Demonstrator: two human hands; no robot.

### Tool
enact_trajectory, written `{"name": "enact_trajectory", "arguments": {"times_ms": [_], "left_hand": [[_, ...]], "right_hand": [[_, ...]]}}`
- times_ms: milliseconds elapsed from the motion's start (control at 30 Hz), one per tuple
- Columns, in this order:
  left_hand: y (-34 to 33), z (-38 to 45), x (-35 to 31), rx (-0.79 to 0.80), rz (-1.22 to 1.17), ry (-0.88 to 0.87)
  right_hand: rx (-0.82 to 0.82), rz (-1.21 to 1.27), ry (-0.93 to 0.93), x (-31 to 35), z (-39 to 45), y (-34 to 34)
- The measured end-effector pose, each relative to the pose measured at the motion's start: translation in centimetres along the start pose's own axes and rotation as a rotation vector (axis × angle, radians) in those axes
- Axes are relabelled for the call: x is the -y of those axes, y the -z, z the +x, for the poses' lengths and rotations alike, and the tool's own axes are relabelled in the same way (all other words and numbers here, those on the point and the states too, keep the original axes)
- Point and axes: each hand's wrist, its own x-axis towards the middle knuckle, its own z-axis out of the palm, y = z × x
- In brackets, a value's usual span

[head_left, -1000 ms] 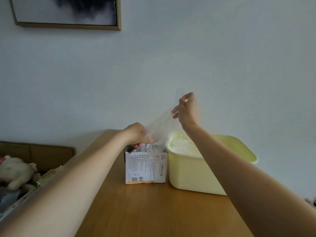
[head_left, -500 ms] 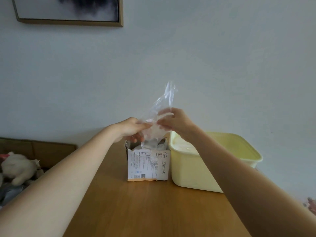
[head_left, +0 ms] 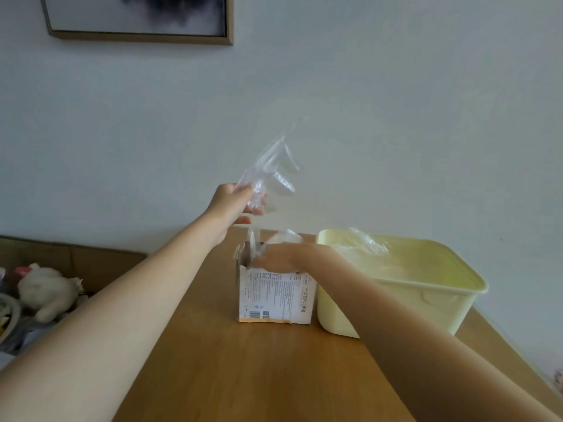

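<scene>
Fingertips of the right hand point(head_left: 280, 258) are hidden inside the torn top of the carton point(head_left: 274, 296), so their grip cannot be told; left hand point(head_left: 231, 202) fingers are partly veiled by the crumpled clear glove point(head_left: 271, 169); carton print too small to read; framed picture point(head_left: 137, 16) cut by top edge; plush toy point(head_left: 45, 289) blurred; tub point(head_left: 426, 300) contents obscured by film point(head_left: 365, 242)
</scene>
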Motion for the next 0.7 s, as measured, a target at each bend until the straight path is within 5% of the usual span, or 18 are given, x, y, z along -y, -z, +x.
{"name": "enact_trajectory", "arguments": {"times_ms": [100, 267, 433, 500, 600, 700], "left_hand": [[-0.2, -0.3, -0.5, 0.084, -0.064, 0.024], [-0.9, -0.1, 0.3, 0.124, 0.014, 0.086], [-1.6, 0.0, 0.3, 0.066, -0.009, 0.100], [-2.1, -0.2, 0.1, 0.039, -0.012, 0.030], [-3.1, -0.5, -0.6, 0.015, 0.106, -0.118], [-5.1, -0.8, -1.4, 0.181, 0.347, -0.230]], "right_hand": [[0.123, 0.133, -0.109, -0.1, 1.2, -1.0], [0.026, 0.031, 0.096, 0.2, -0.8, 0.3], [-0.084, -0.074, 0.028, -1.2, -2.2, 4.2], [-0.132, 0.143, 0.000, -2.0, -3.4, 5.5], [-0.301, 0.794, 0.064, -3.6, -5.5, 7.0], [-0.488, 1.063, 0.138, -4.5, -5.9, 6.9]]}}
